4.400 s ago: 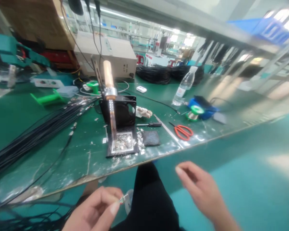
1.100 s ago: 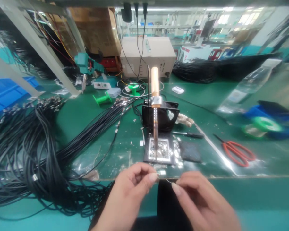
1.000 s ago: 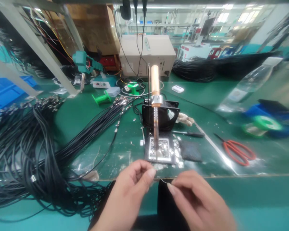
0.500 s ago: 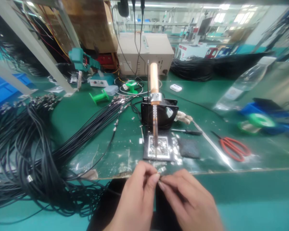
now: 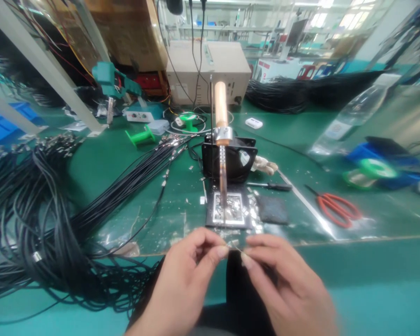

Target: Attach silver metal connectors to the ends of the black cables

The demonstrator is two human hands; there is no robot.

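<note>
Low in front of the bench edge, my left hand (image 5: pixel 185 275) pinches with thumb and forefinger; what lies between those fingertips is too small to make out. My right hand (image 5: pixel 286 284) stands just across from it, thumb and forefinger closed on a thin wire (image 5: pixel 237 249) that shows in the narrow gap between the hands. Just beyond them a soldering iron (image 5: pixel 220 105) with a wooden handle is mounted tip down. Its tip hangs over a white-rimmed square tray (image 5: pixel 214 210) of small metal pieces. More bright metal bits (image 5: pixel 254 212) are scattered beside the tray.
Bundled black cables (image 5: pixel 56 224) cover the left side. Behind the iron stands a black fan (image 5: pixel 210 161). To the right lie a dark pad (image 5: pixel 272 209), a screwdriver (image 5: pixel 278 187), red-handled scissors (image 5: pixel 339 208), a solder spool (image 5: pixel 374 169) and a tilted plastic bottle (image 5: pixel 356 114).
My hands have moved slightly apart, the right one shifting rightward, and a thin wire now shows between them. The whole view has shifted slightly.
</note>
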